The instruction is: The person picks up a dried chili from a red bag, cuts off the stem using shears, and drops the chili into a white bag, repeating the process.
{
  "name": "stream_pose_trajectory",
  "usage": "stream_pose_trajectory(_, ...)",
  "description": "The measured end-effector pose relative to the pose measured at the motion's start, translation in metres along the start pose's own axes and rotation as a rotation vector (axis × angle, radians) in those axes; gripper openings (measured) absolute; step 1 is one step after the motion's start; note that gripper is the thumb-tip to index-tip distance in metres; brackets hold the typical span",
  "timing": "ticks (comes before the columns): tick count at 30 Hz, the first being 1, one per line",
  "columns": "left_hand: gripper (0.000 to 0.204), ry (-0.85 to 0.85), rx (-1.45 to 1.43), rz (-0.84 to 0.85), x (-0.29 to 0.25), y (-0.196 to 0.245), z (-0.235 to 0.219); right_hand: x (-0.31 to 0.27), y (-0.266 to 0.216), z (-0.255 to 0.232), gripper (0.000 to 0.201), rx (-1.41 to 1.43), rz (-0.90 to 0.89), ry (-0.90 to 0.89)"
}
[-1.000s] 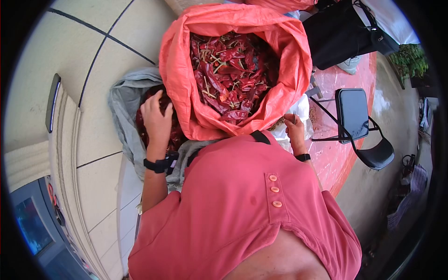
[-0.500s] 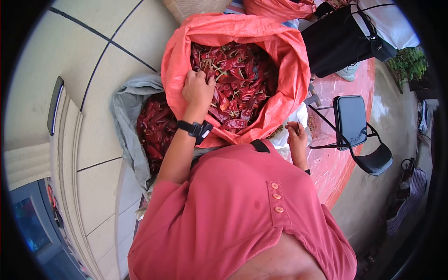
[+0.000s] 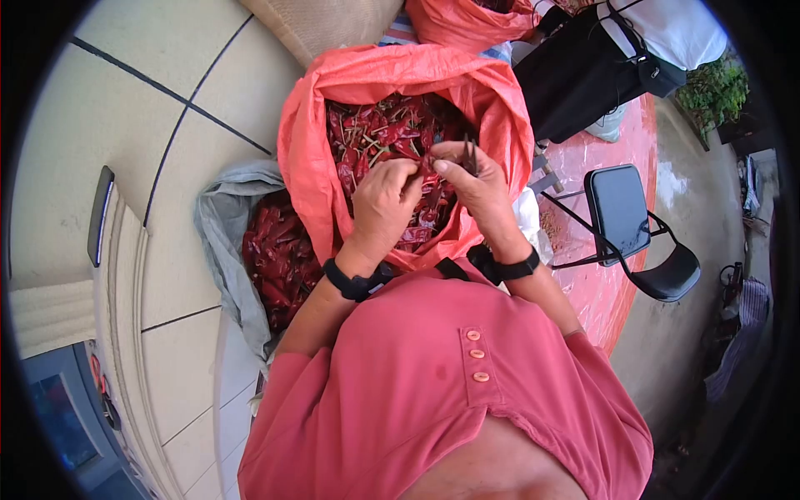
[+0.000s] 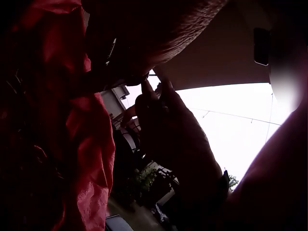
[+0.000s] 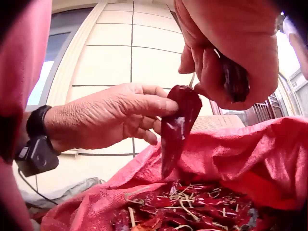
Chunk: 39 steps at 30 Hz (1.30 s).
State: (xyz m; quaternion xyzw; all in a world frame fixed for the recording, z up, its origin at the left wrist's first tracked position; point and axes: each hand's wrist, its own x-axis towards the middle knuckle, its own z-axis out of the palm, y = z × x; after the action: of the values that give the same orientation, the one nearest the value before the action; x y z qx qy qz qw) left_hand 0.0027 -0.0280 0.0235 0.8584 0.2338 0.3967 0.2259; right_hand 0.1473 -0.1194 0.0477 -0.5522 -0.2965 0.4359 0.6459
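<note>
Over a red woven sack [image 3: 304, 158] filled with dried chili peppers [image 3: 354, 137], both hands meet. My left hand [image 3: 385, 204] pinches one dark red dried chili pepper [image 5: 179, 122] between thumb and fingers, its tip hanging down in the right wrist view. At its top, the thumb and finger of my right hand [image 3: 483, 192] pinch the pale stem [image 5: 192, 79]. A dark two-pronged tool [image 3: 471, 157] also sits in the right hand, its ends pointing away from me. The left wrist view is very dark; the right hand [image 4: 178, 130] shows there as a silhouette.
A grey sack [image 3: 221, 221] with more dried chilies [image 3: 279, 258] stands at the left, against the red one. To the right are a black folding chair [image 3: 618, 212] and a pink sheet [image 3: 604, 308]. Another red sack [image 3: 458, 25] and a black bag [image 3: 575, 79] lie beyond.
My left hand came from the grey sack to the red sack's edge, then over its middle. My right hand moved in from the right side. Both hands now hold a chili pepper between them.
</note>
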Motion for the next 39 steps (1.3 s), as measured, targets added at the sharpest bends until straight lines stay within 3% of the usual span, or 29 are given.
stream_pose_trajectory(3,0.028,-0.051,0.057,0.061,-0.001,0.003,-0.003,0.005,0.022,0.002,0.012,-0.141,-0.174,0.037)
stream_pose_trajectory(4,0.042,-0.082,-0.019,0.001,0.0,0.008,-0.007,0.003,0.025,0.001,0.011,-0.188,-0.219,0.037)
stream_pose_trajectory(7,0.058,-0.285,-0.417,-0.259,0.003,0.009,-0.011,0.0,0.026,0.0,0.011,-0.301,-0.376,-0.013)
stream_pose_trajectory(8,0.054,-0.365,-0.48,-0.362,0.002,0.002,-0.005,0.0,0.024,0.0,0.012,-0.331,-0.436,-0.036)
stream_pose_trajectory(11,0.04,-0.645,-0.527,-0.441,0.012,-0.007,-0.009,-0.006,0.005,0.007,0.013,-0.586,-0.583,-0.011)
stream_pose_trajectory(12,0.031,-0.636,-0.64,-0.481,0.017,0.005,-0.017,-0.011,0.003,0.008,0.014,-0.547,-0.559,-0.024)
stream_pose_trajectory(15,0.028,-0.634,-0.536,-0.482,0.009,0.003,-0.005,-0.016,-0.002,0.005,0.018,-0.915,-0.683,-0.018)
stream_pose_trajectory(16,0.031,-0.538,-0.439,-0.31,0.005,0.006,0.0,-0.009,0.008,0.002,0.012,-0.839,-0.798,-0.007)
stream_pose_trajectory(19,0.033,-0.479,-0.326,-0.19,0.001,0.009,0.004,-0.019,0.01,0.007,0.004,0.002,-0.088,0.051)
stream_pose_trajectory(20,0.035,-0.504,-0.337,-0.201,0.0,0.01,0.003,-0.023,0.005,0.007,0.007,0.078,0.017,0.043)
stream_pose_trajectory(29,0.032,-0.423,-0.358,-0.061,-0.009,0.004,0.005,-0.019,0.016,-0.01,0.01,0.662,0.377,-0.142)
stream_pose_trajectory(32,0.031,-0.478,-0.341,-0.062,-0.01,0.005,0.0,-0.013,0.024,-0.022,0.012,1.122,0.544,-0.25)
stream_pose_trajectory(35,0.025,-0.581,-0.214,-0.027,-0.015,0.006,-0.001,-0.018,0.015,-0.021,0.012,0.805,0.382,-0.241)
stream_pose_trajectory(38,0.022,-0.574,-0.41,-0.268,-0.019,0.013,-0.024,-0.031,0.005,-0.027,0.016,0.224,0.183,0.038)
stream_pose_trajectory(39,0.023,-0.506,-0.361,-0.269,-0.023,0.012,-0.034,-0.035,0.005,-0.033,0.017,0.057,0.135,0.116)
